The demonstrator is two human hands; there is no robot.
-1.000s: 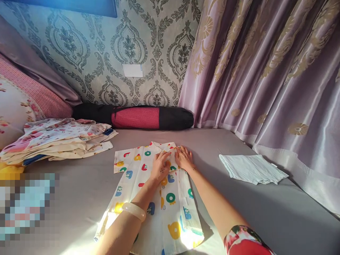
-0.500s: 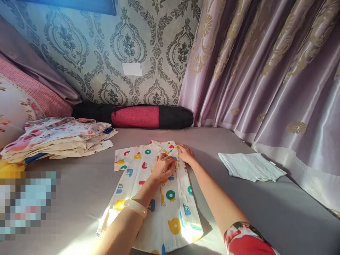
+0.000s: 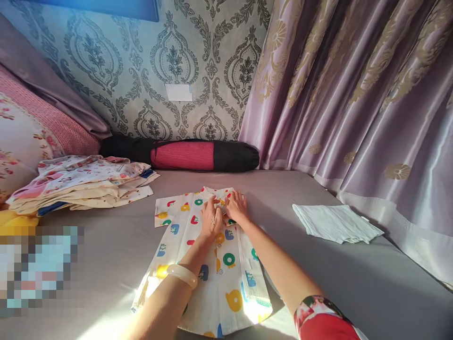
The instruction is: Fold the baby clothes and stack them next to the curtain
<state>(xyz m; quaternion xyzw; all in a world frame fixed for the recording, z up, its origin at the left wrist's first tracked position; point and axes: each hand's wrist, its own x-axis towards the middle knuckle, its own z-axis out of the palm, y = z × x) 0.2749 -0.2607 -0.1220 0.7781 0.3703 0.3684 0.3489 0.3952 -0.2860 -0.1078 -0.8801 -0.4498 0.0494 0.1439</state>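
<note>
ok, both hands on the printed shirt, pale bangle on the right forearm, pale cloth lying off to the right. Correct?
One slip: the head view shows the pale bangle on the left forearm, not the right. The left hand and right hand are both on the printed shirt, with the pale cloth off to the right.

The arm [image 3: 194, 255] behind the bare left hand [image 3: 211, 219] wears a thick, smooth, glossy, cream-white bangle [image 3: 182, 274], while the arm [image 3: 279, 262] behind the bare right hand [image 3: 237, 208] has a bright red fabric sleeve [image 3: 325, 327], edged with a broad floral-printed band [image 3: 312, 303] in black, white, pink and green
</note>
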